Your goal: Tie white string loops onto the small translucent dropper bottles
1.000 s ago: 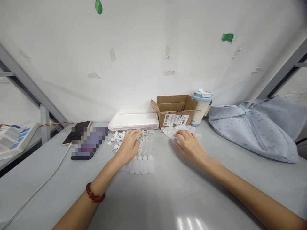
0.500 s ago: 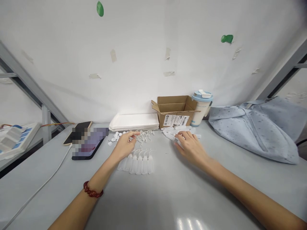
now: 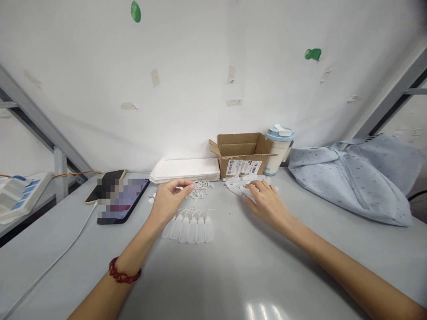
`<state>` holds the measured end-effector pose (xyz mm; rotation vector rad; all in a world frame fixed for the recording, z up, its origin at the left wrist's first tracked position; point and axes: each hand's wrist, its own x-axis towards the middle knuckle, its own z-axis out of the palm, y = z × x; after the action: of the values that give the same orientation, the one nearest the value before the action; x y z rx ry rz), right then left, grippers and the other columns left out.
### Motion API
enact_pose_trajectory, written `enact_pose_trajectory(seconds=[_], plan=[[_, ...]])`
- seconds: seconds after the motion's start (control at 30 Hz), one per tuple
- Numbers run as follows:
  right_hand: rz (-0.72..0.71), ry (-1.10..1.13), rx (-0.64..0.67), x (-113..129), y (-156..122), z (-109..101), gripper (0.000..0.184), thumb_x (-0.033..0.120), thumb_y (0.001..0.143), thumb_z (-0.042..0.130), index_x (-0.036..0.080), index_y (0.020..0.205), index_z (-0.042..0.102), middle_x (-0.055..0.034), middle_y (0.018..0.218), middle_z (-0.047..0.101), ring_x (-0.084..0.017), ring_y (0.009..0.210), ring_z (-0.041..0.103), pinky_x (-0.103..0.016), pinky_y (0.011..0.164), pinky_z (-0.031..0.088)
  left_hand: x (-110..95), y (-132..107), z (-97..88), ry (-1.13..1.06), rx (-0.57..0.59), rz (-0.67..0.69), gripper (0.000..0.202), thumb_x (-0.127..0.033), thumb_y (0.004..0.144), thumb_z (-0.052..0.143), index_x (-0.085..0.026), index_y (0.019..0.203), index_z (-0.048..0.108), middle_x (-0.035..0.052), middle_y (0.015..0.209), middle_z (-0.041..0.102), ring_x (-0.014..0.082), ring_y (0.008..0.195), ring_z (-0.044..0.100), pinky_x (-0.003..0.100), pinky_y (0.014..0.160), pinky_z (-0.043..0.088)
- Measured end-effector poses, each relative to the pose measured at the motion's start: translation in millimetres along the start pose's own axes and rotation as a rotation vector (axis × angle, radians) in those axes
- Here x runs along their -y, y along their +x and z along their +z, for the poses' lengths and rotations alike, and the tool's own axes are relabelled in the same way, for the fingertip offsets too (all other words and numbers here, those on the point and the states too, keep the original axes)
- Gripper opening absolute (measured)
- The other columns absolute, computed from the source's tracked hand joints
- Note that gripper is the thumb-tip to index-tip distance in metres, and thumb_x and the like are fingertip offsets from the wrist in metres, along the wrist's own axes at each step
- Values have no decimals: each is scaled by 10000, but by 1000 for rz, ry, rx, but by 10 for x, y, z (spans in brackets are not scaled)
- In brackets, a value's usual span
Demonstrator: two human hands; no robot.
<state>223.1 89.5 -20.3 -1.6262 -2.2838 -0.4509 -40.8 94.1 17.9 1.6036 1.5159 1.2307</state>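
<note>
My left hand [image 3: 170, 198] is closed, thumb and index fingertips pinched together beside a pile of thin, curved white tubes [image 3: 202, 189]. Whatever lies between those fingertips is too small to make out. Over at the right, my right hand [image 3: 265, 200] has its fingers curled over a pile of small translucent plastic bottles [image 3: 235, 184], with one bottle's end between thumb and index finger. Nearer to me lies a row of several small bottles with thin curved tips [image 3: 192, 230], side by side. Small white caps [image 3: 151, 198] are partly hidden behind my left hand.
White flat trays [image 3: 187, 168] are stacked by the wall. Beside them stand an open cardboard box [image 3: 245, 162] and a lidded cup [image 3: 277, 151]. A blue cloth bag [image 3: 350, 182] lies right. Two phones [image 3: 123, 202] and a white cable [image 3: 63, 258] are left.
My left hand's index finger and thumb have come together into a pinch near the tubes. My right hand stays at the bottle pile, its fingers slightly shifted. The view has moved slightly.
</note>
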Motion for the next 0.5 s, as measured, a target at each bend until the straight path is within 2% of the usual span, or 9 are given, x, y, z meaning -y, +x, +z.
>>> enact_pose_trajectory(seconds=[0.13, 0.23, 0.37, 0.5], plan=[[-3, 29, 10, -8, 12, -15, 241, 218, 859, 499, 120, 1070, 562, -130, 1048, 599, -275, 943, 511, -358, 718, 389, -29, -24, 17, -23, -8, 3, 222, -378, 668, 682, -167, 733, 663, 11, 715, 638, 118, 603, 514, 215, 552, 373], [-120, 55, 37, 12, 10, -9, 268, 221, 872, 489, 129, 1119, 535, -132, 1143, 577, -274, 1018, 494, -375, 775, 387, -28, -28, 35, -23, 5, 4, 214, -369, 673, 680, -165, 734, 658, 18, 730, 641, 132, 634, 536, 220, 551, 380], [-255, 5, 44, 51, -9, 42, 296, 272, 900, 462, 158, 1169, 510, -137, 1259, 522, -310, 1138, 435, -491, 880, 324, -35, -41, 50, -8, 27, 15, 209, -368, 684, 668, -166, 733, 657, 19, 746, 648, 134, 642, 543, 229, 573, 403], [-260, -28, 91, 86, -18, 83, 282, 275, 919, 437, 172, 1168, 521, -147, 1286, 504, -325, 1192, 404, -564, 905, 287, -55, -68, 68, 18, 54, 22, 195, -358, 686, 663, -169, 731, 659, 18, 763, 658, 135, 652, 552, 239, 618, 428]])
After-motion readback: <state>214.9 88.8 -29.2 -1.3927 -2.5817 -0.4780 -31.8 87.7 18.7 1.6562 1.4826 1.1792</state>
